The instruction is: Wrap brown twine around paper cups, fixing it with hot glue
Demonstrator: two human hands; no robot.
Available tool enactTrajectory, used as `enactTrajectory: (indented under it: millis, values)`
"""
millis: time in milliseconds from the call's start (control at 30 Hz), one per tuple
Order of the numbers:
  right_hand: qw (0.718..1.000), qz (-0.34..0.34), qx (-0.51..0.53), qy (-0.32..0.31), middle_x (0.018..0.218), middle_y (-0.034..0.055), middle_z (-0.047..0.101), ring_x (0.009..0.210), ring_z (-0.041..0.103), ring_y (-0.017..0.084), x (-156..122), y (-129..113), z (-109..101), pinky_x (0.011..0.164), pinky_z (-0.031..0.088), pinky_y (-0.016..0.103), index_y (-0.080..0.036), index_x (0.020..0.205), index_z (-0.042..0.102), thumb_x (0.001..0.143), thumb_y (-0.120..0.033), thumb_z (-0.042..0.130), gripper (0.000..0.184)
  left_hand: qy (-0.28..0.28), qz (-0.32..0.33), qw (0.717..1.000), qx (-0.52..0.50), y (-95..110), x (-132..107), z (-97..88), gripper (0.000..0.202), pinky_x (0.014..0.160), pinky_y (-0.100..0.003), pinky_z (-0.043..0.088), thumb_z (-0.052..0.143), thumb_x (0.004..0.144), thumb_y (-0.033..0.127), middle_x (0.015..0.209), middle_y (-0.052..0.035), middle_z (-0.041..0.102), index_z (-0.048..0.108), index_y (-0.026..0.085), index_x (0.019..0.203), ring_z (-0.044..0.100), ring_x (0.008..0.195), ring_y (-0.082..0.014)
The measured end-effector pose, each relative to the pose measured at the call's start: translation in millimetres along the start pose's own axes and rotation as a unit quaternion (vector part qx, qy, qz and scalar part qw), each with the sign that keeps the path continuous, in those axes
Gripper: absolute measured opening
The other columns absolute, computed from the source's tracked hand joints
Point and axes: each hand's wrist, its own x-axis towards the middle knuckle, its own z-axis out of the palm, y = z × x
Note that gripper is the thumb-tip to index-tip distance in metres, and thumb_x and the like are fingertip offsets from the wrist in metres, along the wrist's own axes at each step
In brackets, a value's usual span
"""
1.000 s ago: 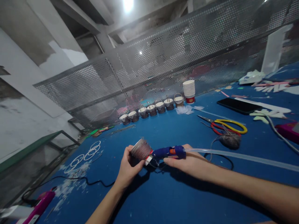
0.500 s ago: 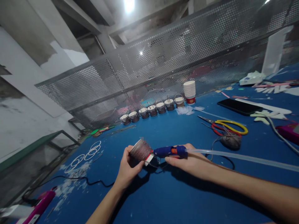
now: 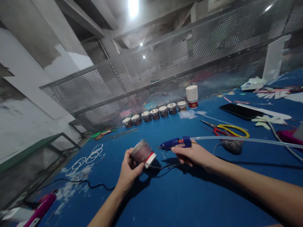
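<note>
My left hand is closed around a paper cup tipped on its side. Grey-brown cord is wound round most of the cup; a red band and white edge show at its right end. In my right hand is a blue hot glue gun, its nozzle pointing left, a short gap from the cup. A long clear glue stick runs out of the gun's back to the right. Loose cord trails from the cup beneath the gun, toward a ball of grey yarn.
Several cord-wrapped cups line the back beside a stack of paper cups. Scissors and a black phone lie at right. White rings and a magenta power strip are at left. A perforated metal panel stands behind.
My right hand has lifted the glue gun up and slightly right, so its nozzle is now apart from the cup. The red band shows more fully. My left hand has barely moved.
</note>
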Motion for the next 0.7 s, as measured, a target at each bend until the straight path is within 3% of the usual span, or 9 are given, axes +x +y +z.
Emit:
enactTrajectory:
  millis: [167,333,500,600,700]
  values:
    - [0.992,-0.013,-0.114,0.056,0.063,0.0014,0.064,0.042,0.042,0.008,13.1,-1.2,-14.7,0.041,0.03,0.022,-0.018,0.066,0.062,0.083,-0.048,0.058,0.035,0.01,-0.005,0.999,0.035,1.1,-0.1,0.3,0.041,0.07,-0.028,0.046,0.077,0.059,0.031,0.081,0.0014,0.053,0.049,0.021,0.089,0.056,0.075,-0.0156]
    - [0.952,-0.054,-0.264,0.148,0.07,0.0032,0.064,0.061,0.054,0.015,36.6,12.7,-21.8,0.053,0.035,0.025,-0.02,0.073,0.068,0.077,-0.048,0.067,0.028,0.007,0.045,0.996,0.076,2.0,-2.8,1.5,0.033,0.073,-0.029,0.047,0.073,0.063,0.025,0.082,0.0021,0.053,0.049,0.022,0.085,0.056,0.075,-0.0155]
    - [0.93,-0.104,-0.32,0.145,0.074,0.0031,0.068,0.073,0.061,0.019,41.6,20.2,-20.6,0.062,0.039,0.026,-0.02,0.07,0.07,0.087,-0.045,0.054,0.035,0.003,0.078,0.991,0.105,6.3,-5.1,1.8,0.029,0.077,-0.031,0.046,0.072,0.065,0.025,0.084,0.0013,0.053,0.05,0.023,0.084,0.056,0.078,-0.0165]
    - [0.929,-0.075,-0.333,0.139,0.069,0.0034,0.067,0.068,0.061,0.02,38.5,17.4,-21.2,0.06,0.04,0.027,-0.021,0.067,0.069,0.084,-0.052,0.056,0.038,0.023,0.067,0.99,0.121,8.2,-4.3,1.5,0.031,0.075,-0.031,0.044,0.072,0.063,0.026,0.082,0.0017,0.053,0.05,0.023,0.084,0.054,0.077,-0.0168]
    - [0.918,-0.064,-0.367,0.14,0.079,0.0057,0.069,0.076,0.063,0.023,30.2,12.3,-23.9,0.067,0.042,0.03,-0.022,0.075,0.07,0.086,-0.053,0.055,0.036,0.046,0.043,0.986,0.152,8.7,-3.1,1.0,0.032,0.071,-0.031,0.042,0.072,0.062,0.03,0.078,0.0028,0.052,0.049,0.022,0.083,0.052,0.072,-0.0163]
